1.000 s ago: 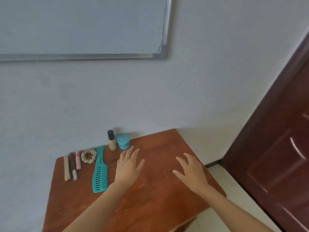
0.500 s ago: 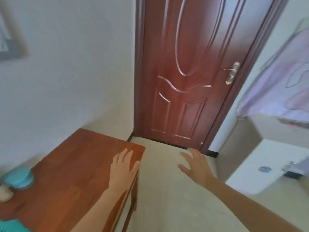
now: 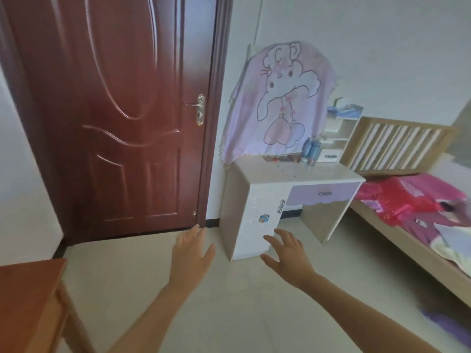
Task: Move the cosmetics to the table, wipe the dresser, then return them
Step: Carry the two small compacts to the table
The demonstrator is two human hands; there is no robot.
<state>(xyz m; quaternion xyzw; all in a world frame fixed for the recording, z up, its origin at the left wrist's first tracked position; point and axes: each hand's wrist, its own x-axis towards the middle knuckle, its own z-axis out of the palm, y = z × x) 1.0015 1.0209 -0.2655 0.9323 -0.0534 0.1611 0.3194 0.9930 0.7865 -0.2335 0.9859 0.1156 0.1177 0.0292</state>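
The door [image 3: 114, 110] fills the left half of the view, shut, and takes no part in the job. To its right a pink cloth [image 3: 280, 98] with a cartoon figure hangs on the wall above the dresser [image 3: 254, 225], covering what may be a mirror (nothing of it shows). The bed [image 3: 407, 225] runs along the right side, its red bedding close by the dresser's right end.

The dresser stands in the corner by the door frame, white with a lilac drawer. Its top is bare along the front edge and the left end; what is left on it sits crowded along the back edge: a blue bottle [image 3: 312, 150] near the right rear corner and a row of small cosmetics [image 3: 280, 158] left of it, too blurred to name singly. Judging by that, the clearing step is not finished, since things remain there to carry over.

The brown counter [image 3: 28, 289] shows only one corner at the lower left, and that part is bare.

Both hands reach out over the floor toward the dresser, well apart from it. The left hand [image 3: 191, 253] is flat, palm down, fingers spread and holding nothing. The right hand [image 3: 288, 253] is likewise wide and empty, likely readied for the next pickup.
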